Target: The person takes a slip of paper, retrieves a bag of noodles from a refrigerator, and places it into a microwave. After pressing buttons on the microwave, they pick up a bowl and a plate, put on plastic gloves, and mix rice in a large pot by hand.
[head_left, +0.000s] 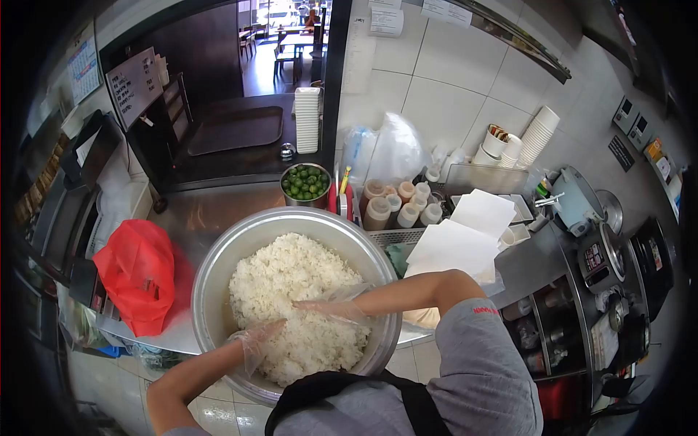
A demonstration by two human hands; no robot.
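Note:
A large round metal pot (pixel 207 291) holds a heap of white rice (pixel 291 265). Both my hands are inside it, in clear plastic gloves. My left hand (pixel 260 341) touches the rice at the near left, its fingers stretched towards the middle. From the right, my right hand (pixel 331 308) lies on the rice with its fingers extended and their tips partly sunk in the grains. Neither hand is closed on anything. The fingertips of the two hands are a short way apart.
A red plastic bag (pixel 138 276) lies left of the pot. Behind it stand a bowl of green limes (pixel 305 182) and several sauce bottles (pixel 378 213). White paper sheets (pixel 454 247) are at the right. A dark tray (pixel 236 131) rests on the pass-through counter.

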